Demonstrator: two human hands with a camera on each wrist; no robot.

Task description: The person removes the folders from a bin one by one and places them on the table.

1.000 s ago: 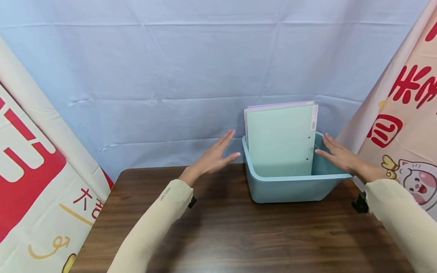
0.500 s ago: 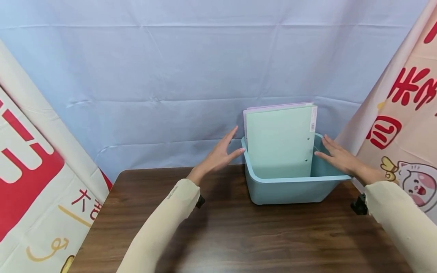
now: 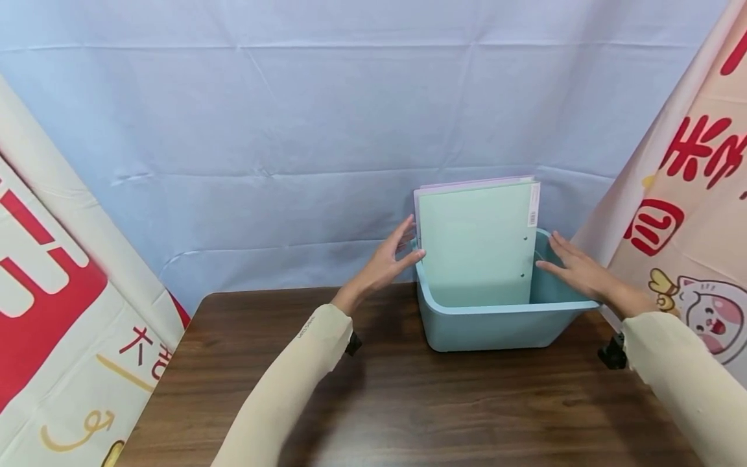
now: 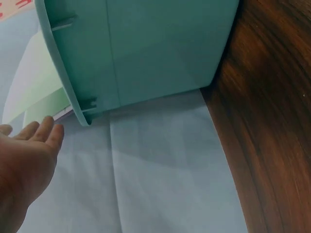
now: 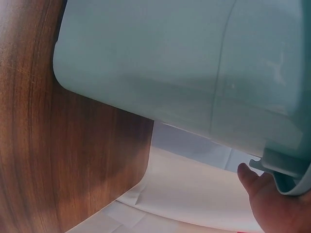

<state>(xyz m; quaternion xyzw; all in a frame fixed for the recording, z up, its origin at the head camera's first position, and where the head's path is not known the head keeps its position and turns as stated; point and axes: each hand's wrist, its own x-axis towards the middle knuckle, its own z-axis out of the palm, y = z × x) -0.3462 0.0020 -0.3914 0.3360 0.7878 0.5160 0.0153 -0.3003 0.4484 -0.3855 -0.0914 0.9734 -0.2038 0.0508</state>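
A light blue plastic bin (image 3: 490, 331) stands on the wooden table at the back right. Upright inside it, leaning toward the cloth, are a mint green folder (image 3: 473, 246) with a white label and a lavender folder (image 3: 417, 204) mostly hidden behind it. My left hand (image 3: 385, 263), fingers spread and slightly bent, is at the bin's left rim beside the folders' left edges; contact cannot be told. At the right rim is my right hand (image 3: 580, 269), its thumb over the inside and its fingers extended; the right wrist view shows the hand (image 5: 282, 208) against the rim.
The brown wooden table (image 3: 373, 402) extends left and in front of the bin. A pale blue cloth (image 3: 292, 130) hangs right behind the table. Printed cloths hang at the left (image 3: 47, 272) and right (image 3: 694, 227).
My left hand has moved right, from apart from the bin up to its left rim and the folders' edges. The right hand has stayed at the right rim.
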